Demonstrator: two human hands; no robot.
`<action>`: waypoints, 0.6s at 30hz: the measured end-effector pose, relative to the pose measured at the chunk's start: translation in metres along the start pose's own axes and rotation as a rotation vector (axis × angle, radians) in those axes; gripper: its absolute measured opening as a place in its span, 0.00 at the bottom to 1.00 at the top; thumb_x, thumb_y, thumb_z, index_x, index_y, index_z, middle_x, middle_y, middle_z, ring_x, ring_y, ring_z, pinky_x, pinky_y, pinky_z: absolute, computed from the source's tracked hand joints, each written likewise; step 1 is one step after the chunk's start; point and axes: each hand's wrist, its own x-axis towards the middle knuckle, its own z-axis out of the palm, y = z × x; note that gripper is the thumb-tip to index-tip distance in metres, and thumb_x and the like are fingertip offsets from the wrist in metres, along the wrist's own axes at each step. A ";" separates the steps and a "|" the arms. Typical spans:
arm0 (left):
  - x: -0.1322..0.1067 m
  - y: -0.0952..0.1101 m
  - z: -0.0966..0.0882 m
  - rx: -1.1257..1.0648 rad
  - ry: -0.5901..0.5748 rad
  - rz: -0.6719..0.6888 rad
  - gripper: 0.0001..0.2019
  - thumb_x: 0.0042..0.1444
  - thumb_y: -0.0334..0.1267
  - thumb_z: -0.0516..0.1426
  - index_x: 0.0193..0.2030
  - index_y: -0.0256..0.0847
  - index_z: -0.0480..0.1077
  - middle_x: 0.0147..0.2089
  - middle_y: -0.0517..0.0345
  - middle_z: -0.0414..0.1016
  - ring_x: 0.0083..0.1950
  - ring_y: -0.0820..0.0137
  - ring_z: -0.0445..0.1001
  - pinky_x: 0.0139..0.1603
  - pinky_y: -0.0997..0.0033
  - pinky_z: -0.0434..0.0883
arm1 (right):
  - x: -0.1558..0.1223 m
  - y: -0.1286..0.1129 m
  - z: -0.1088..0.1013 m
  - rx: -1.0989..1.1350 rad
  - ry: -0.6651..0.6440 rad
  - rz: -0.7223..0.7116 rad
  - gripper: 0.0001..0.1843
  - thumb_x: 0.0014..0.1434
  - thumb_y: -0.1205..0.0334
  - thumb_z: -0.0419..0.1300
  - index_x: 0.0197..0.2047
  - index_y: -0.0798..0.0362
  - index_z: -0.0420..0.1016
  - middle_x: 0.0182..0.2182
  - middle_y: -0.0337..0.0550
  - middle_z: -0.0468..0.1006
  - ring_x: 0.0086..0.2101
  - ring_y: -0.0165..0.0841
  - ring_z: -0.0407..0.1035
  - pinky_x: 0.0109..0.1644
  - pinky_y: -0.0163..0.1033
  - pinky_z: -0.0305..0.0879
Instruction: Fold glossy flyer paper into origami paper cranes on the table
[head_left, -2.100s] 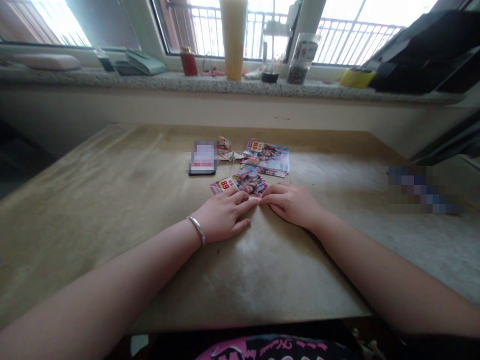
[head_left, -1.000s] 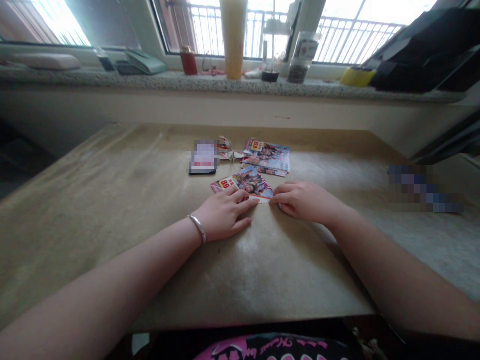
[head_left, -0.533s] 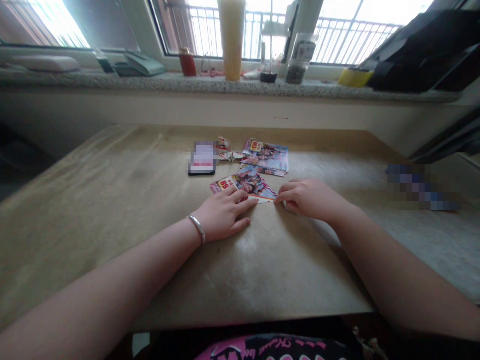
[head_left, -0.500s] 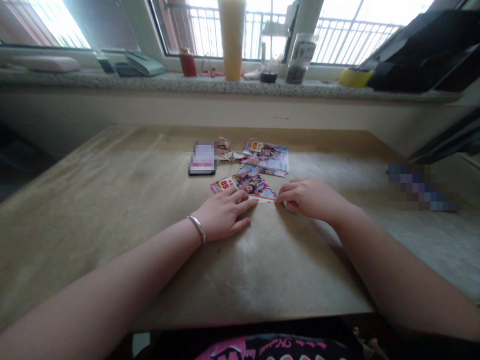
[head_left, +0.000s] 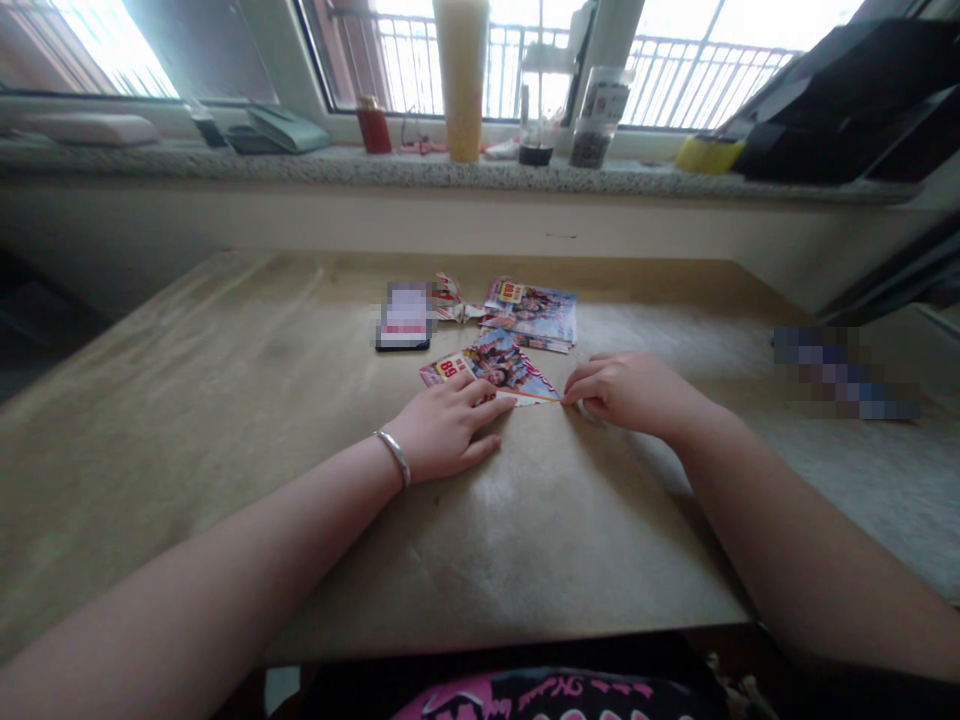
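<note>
A colourful printed leaflet (head_left: 517,372), folded to a point on its right side, lies on the table in front of me. My left hand (head_left: 446,425), with a silver bangle at its wrist, rests flat on the leaflet's lower left part, fingers spread. At the leaflet's pointed right corner, the fingertips of my right hand (head_left: 619,392) are pressed together against the paper. Just beyond is a small stack of similar leaflets (head_left: 536,312). A folded paper piece (head_left: 454,303) with red and white print sits left of that stack.
A phone (head_left: 405,318) with a blurred screen lies left of the papers on the wooden table (head_left: 225,420). Far right is a blurred bluish item (head_left: 844,375). The stone windowsill (head_left: 300,165) behind carries a red bottle (head_left: 373,125), a tall yellowish cylinder (head_left: 463,90) and yellow tape (head_left: 709,153).
My right hand has slid slightly right along the leaflet's lower edge to its tip. My left hand stays in place on the paper.
</note>
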 end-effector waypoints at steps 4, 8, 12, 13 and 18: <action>0.000 0.000 0.000 0.007 0.007 0.001 0.24 0.63 0.48 0.48 0.63 0.42 0.60 0.56 0.49 0.66 0.56 0.58 0.61 0.58 0.58 0.62 | -0.001 -0.001 0.003 0.044 0.009 0.038 0.15 0.53 0.71 0.53 0.34 0.48 0.80 0.36 0.38 0.81 0.35 0.33 0.73 0.39 0.37 0.65; 0.000 0.001 -0.001 0.022 0.012 0.004 0.24 0.62 0.48 0.48 0.62 0.43 0.60 0.55 0.50 0.66 0.56 0.59 0.62 0.57 0.59 0.62 | 0.001 -0.003 0.011 0.167 0.125 0.072 0.14 0.54 0.71 0.53 0.35 0.50 0.80 0.33 0.42 0.80 0.36 0.33 0.72 0.40 0.37 0.66; 0.000 0.001 -0.002 0.031 0.015 0.013 0.24 0.62 0.48 0.49 0.62 0.41 0.61 0.55 0.49 0.66 0.55 0.58 0.62 0.57 0.58 0.62 | 0.005 -0.009 0.018 0.216 0.179 -0.019 0.15 0.56 0.69 0.54 0.41 0.48 0.80 0.39 0.44 0.79 0.38 0.33 0.71 0.44 0.38 0.66; 0.001 0.001 -0.002 0.033 0.015 0.013 0.24 0.62 0.48 0.49 0.62 0.41 0.61 0.55 0.49 0.66 0.55 0.58 0.62 0.57 0.58 0.62 | 0.007 -0.012 0.018 0.201 0.182 -0.039 0.14 0.57 0.68 0.54 0.41 0.48 0.80 0.39 0.44 0.79 0.39 0.33 0.70 0.44 0.39 0.66; 0.002 0.001 -0.001 0.042 0.015 0.017 0.24 0.62 0.48 0.49 0.62 0.40 0.60 0.54 0.48 0.66 0.54 0.58 0.62 0.57 0.58 0.61 | 0.013 -0.021 0.019 0.141 0.167 -0.107 0.16 0.61 0.66 0.52 0.46 0.47 0.79 0.40 0.45 0.79 0.40 0.34 0.68 0.46 0.41 0.65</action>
